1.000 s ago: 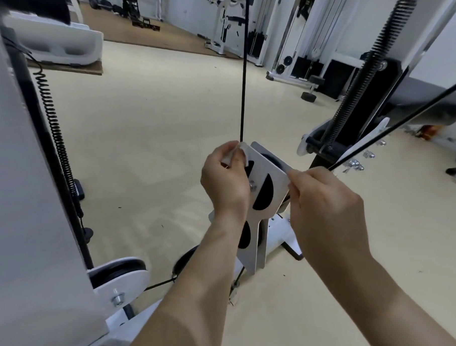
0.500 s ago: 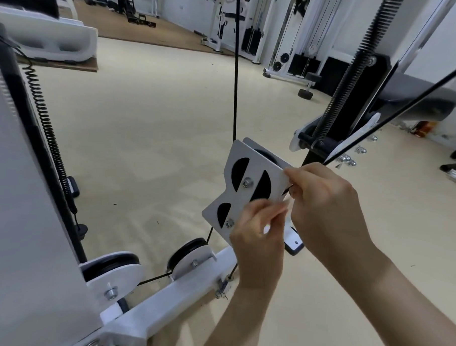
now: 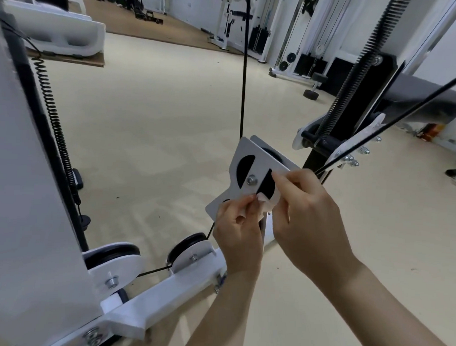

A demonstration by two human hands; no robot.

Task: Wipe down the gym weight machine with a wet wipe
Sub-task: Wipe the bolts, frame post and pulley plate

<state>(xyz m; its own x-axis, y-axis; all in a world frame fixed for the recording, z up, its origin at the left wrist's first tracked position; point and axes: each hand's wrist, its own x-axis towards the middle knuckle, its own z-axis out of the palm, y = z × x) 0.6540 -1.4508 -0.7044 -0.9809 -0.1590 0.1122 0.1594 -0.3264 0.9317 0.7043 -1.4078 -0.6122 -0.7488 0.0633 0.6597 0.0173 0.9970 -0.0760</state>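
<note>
— Where's the wet wipe?
— Pinched by the left hand's curled fingertips against the pulley bracket.
— And the right hand?
— Gripping the bracket's edge, just beside those fingertips.

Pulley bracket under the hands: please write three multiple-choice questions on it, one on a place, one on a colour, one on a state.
1. Where is the wet wipe? A. round the vertical cable B. on the lower part of the pulley bracket C. at the bracket's top corner
2. What colour is the vertical cable? A. black B. red C. white
3. What does the right hand do? A. hangs idle B. grips the left forearm C. pinches the bracket's right edge
Answers: 1B, the left hand presses it there; 2A, it is dark all along; 3C, its fingertips close on the plate's edge.
</note>
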